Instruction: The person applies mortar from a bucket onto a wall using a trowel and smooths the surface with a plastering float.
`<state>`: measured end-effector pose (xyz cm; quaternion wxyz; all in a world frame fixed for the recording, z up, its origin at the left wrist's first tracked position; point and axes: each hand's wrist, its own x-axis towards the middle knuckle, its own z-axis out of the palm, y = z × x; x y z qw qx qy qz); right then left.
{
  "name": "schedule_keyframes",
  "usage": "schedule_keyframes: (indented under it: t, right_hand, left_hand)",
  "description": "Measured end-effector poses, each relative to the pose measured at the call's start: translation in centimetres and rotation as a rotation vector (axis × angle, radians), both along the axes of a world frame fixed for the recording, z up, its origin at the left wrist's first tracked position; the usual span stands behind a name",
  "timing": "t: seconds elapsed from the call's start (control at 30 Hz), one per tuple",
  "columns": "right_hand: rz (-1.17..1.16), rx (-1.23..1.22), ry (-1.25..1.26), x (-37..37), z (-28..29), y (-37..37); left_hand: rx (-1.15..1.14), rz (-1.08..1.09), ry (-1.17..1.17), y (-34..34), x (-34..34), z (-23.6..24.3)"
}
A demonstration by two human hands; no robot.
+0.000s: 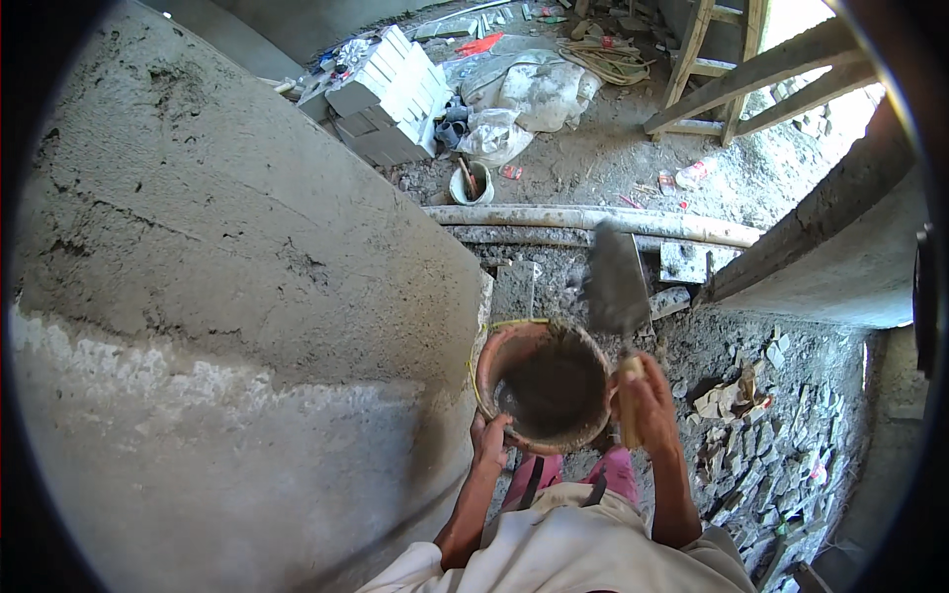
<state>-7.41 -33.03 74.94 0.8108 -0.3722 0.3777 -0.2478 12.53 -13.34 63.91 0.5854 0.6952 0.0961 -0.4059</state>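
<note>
In front of my body is a round, mortar-stained bucket [488, 368] with a thin yellow handle along its left rim. Grey wet mortar [549, 390] lies inside it. My left hand [489, 440] is closed on the near left rim. Just right of the bucket, my right hand [647, 400] grips the wooden handle of a trowel [618, 287]. The trowel's blade points away from me, past the far right rim, and looks smeared with grey mortar and slightly blurred. To the left stands a wall [247, 247], rough and grey in its upper part, paler and smoother below.
Pipes [603, 219] cross the floor beyond the bucket. Farther off are a small white bucket [472, 185], stacked white boxes [386, 94], plastic sacks [529, 89] and a wooden trestle [717, 74]. Broken rubble [761, 450] covers the floor at right, below a curved concrete edge [820, 227].
</note>
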Motion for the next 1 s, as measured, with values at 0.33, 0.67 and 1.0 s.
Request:
schedule_keyframes:
  t: [0.33, 0.67, 1.0]
  right_hand:
    - [-0.529, -0.477, 0.288, 30.7, -2.5, 0.8]
    - [0.331, -0.500, -0.660, 26.8, 16.6, 10.9]
    - [1.003, -0.981, 0.666, 2.7, -12.1, 7.8]
  left_hand:
    - [0.263, -0.046, -0.233, 10.8, 4.7, -0.4]
    - [0.203, 0.271, -0.333, 15.9, 4.4, 2.2]
    - [0.146, 0.207, -0.447, 8.0, -3.4, 7.1]
